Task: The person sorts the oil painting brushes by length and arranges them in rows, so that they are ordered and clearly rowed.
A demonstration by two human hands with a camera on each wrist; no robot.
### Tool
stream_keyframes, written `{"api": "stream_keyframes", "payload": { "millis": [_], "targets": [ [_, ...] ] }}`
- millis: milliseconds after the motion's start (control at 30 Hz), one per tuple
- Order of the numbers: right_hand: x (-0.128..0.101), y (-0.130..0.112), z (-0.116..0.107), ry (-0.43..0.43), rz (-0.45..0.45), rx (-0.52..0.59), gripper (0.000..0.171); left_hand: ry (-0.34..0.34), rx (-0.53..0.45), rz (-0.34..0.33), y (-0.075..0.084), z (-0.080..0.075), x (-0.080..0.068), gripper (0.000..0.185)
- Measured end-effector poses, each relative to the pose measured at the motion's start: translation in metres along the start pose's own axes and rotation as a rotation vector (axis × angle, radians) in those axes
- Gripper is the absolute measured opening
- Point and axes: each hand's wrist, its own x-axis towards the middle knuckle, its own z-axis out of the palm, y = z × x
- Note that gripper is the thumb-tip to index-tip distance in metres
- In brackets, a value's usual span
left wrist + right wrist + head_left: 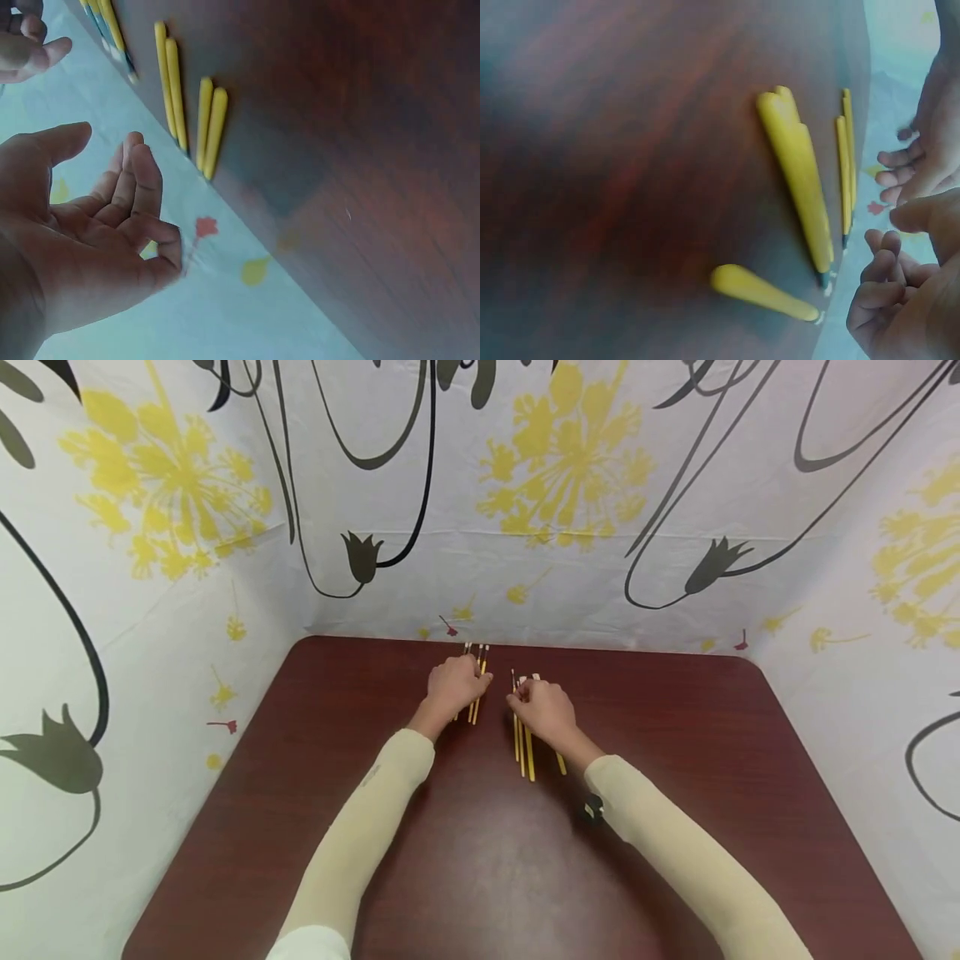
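Slim paintbrushes with yellow handles and pale bristles lie in two groups near the table's back edge. Over the left group [476, 710] hovers my left hand [452, 685], its fingers loosely bent and nothing between them. In the left wrist view, the thumb and fingers stand apart, and that group's handles [212, 135] lie in two pairs. My right hand [546, 710] is above the right group [529, 756], partly hiding it; its fingers are loosely curled and hold no brush. One brush [765, 294] lies apart from the rest of the right group [799, 180], at a slant.
A dark red-brown table [480, 860] with rounded back corners carries the brushes. White cloth [450, 568] with yellow and grey flower prints rises behind it and along both sides. A small black object [593, 808] shows at the right sleeve's cuff.
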Motion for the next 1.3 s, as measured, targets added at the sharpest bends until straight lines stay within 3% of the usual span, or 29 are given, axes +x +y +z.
{"api": "stream_keyframes", "payload": {
  "millis": [200, 433, 733, 933, 1167, 1300],
  "targets": [
    [-0.020, 0.014, 0.004, -0.017, 0.020, -0.012, 0.013, -0.004, -0.105, 0.080, 0.014, 0.017, -0.018, 0.020],
    [-0.030, 0.015, 0.008, -0.021, 0.020, -0.011, 0.014, -0.063, -0.088, 0.106, 0.024, 0.032, -0.032, 0.017],
    [-0.035, 0.018, 0.012, -0.031, 0.052, 0.038, 0.017, -0.122, -0.086, 0.084, 0.027, 0.043, -0.037, 0.047],
    [-0.041, 0.018, 0.013, -0.036, 0.063, -0.002, 0.016, -0.141, -0.068, 0.061, 0.029, 0.045, -0.037, 0.049],
    [-0.045, 0.019, 0.008, -0.033, 0.101, -0.131, 0.017, -0.130, -0.052, 0.091, 0.034, 0.050, -0.034, 0.051],
    [-0.048, 0.017, 0.006, -0.036, 0.101, -0.152, 0.020, -0.126, -0.034, 0.092, 0.037, 0.049, -0.036, 0.047]
  ]
}}
